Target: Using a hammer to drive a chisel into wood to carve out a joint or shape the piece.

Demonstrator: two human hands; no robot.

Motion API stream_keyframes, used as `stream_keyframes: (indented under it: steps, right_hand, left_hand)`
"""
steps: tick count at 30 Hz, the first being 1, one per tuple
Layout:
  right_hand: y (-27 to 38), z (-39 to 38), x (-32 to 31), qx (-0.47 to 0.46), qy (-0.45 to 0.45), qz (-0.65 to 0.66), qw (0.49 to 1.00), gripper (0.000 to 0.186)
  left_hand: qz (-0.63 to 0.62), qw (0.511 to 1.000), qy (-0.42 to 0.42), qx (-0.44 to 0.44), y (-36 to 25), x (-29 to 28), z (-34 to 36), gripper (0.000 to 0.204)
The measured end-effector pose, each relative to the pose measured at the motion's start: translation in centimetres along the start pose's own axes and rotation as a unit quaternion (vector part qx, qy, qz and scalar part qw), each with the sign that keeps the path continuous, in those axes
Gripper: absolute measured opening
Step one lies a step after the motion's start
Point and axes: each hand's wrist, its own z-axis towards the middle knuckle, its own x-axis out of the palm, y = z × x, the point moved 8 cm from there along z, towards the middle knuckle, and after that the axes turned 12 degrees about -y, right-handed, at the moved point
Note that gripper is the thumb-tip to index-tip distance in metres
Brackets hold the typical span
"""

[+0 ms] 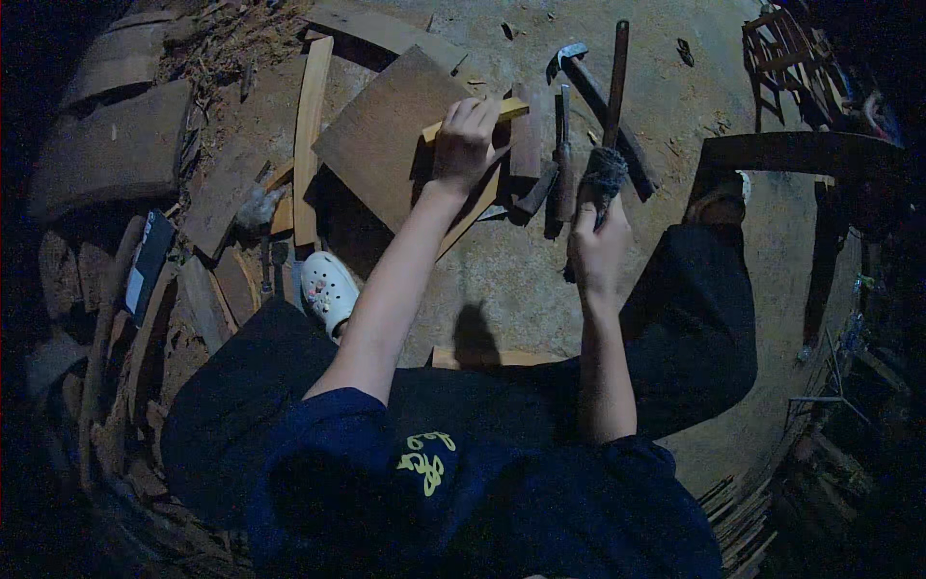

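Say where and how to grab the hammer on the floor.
Grip the hammer near its handle's free end, coming from the right. That seems best: the head lies at the far end, and the dark-shafted tool in the right hand crosses the handle higher up.

Between the forearms a patch of floor (526, 309) lay open, room enough for a hand to pass, though a pale wood offcut (497, 358) edged it near the lap. Straight ahead the way was crowded — a dark block (536, 188), slim tools (563, 125) and a hammer (586, 85) stood between the left hand (465, 145) and the right side, where the tool (620, 72) in the right hand (600, 253) crossed over the hammer. Leftward, a square board (386, 130) and a long strip (311, 145) barred the path — a white clog (326, 288) too.
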Motion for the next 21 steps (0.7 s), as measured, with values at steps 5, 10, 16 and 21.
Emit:
stream_keyframes:
  steps: [5, 10, 16, 21]
  right_hand:
    - [-1.1, -1.4, 2.0, 0.014, 0.04, 0.031, 0.999, 0.03]
    - [-4.0, -2.5, 4.3, -0.005, 0.082, -0.065, 0.994, 0.038]
    - [-4.4, -3.6, 6.1, -0.046, 0.117, -0.156, 0.98, 0.047]
    - [-5.1, -4.0, 7.1, -0.067, 0.129, -0.167, 0.975, 0.048]
  left_hand:
    - [-0.053, 0.999, 0.002, -0.008, -0.4, 0.2, -1.5, 0.031]
    - [-0.08, 0.992, -0.014, -0.096, 1.4, -0.1, -1.0, 0.029]
    - [0.115, 0.985, -0.007, -0.13, 3.6, 1.4, -0.7, 0.043]
    - [0.187, 0.973, 0.041, -0.127, 3.8, 2.4, -1.1, 0.049]
